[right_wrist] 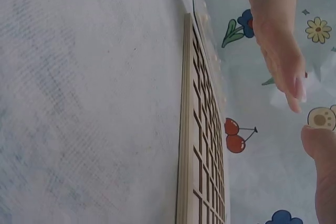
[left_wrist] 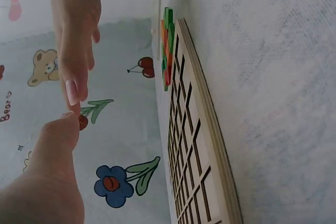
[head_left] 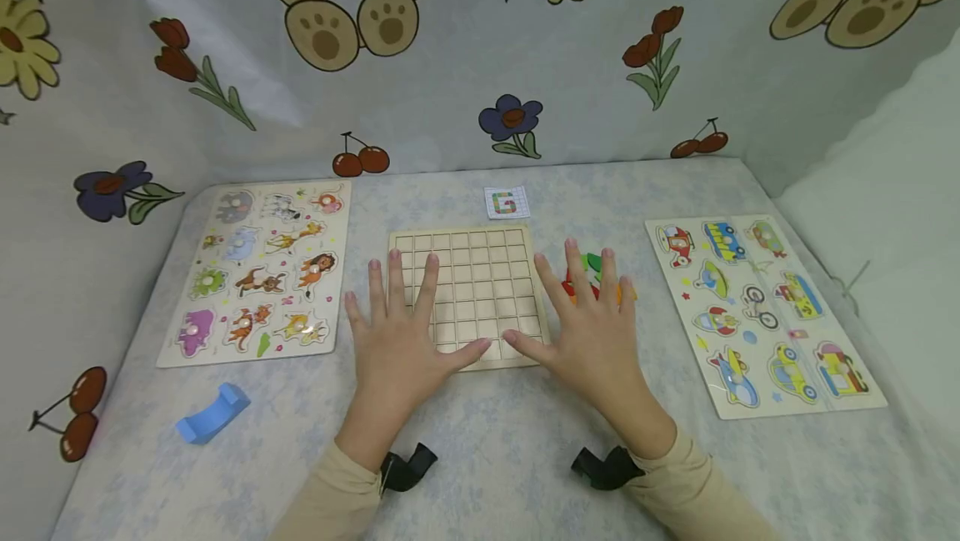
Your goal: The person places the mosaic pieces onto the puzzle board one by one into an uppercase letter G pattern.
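Observation:
Both hands hover with fingers spread and hold nothing. The left hand (head_left: 399,341) is over the left side of a wooden grid board (head_left: 480,291), hiding part of it. Over the board's right edge is the right hand (head_left: 592,341), its thumb pointing toward the left thumb. Behind the right fingers lies a pile of red, green and orange pieces (head_left: 592,262), partly hidden. In the left wrist view the pile (left_wrist: 167,45) shows beyond the board (left_wrist: 202,145). A small card with a coloured letter G (head_left: 506,203) lies behind the board.
An animal puzzle board (head_left: 341,274) lies at the left, a vehicle puzzle board (head_left: 720,349) at the right. A blue curved block (head_left: 213,414) sits near the front left. Behind the table hangs a printed cloth (head_left: 442,91). Black straps (head_left: 408,468) are at the wrists.

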### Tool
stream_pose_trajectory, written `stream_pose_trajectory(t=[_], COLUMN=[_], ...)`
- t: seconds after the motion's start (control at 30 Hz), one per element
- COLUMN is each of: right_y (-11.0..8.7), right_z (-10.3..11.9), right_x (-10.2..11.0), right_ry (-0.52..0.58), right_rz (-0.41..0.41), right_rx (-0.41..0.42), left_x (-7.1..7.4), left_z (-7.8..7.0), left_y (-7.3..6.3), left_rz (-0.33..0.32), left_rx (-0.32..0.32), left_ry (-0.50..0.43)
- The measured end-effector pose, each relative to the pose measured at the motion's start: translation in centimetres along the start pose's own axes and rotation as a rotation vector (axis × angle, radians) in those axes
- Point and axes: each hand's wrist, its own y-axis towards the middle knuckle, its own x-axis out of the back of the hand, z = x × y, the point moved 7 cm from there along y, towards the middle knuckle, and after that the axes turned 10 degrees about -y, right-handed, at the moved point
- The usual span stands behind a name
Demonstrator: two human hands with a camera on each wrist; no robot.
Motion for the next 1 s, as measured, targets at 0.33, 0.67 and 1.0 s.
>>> stream_pose_trajectory(t=[0.33, 0.67, 1.0], right_y=[1.4, 3.3, 4.6], right_z=[-3.3, -7.9, -9.5], right_x=[-2.0, -5.4, -7.3], right_ry=[0.064, 0.090, 0.073], right_rz=[0.101, 0.158, 0.215], right_rx=[-0.069, -0.128, -0.157], left_x=[-2.4, -4.2, -5.4], left_z=[3.2, 4.8, 5.7], left_y=[-0.2, -0.5, -0.1], left_rz=[0.035, 0.106, 0.077], left_rx=[0.022, 0.018, 0.000], left_ry=[-0.116, -0.189, -0.229])
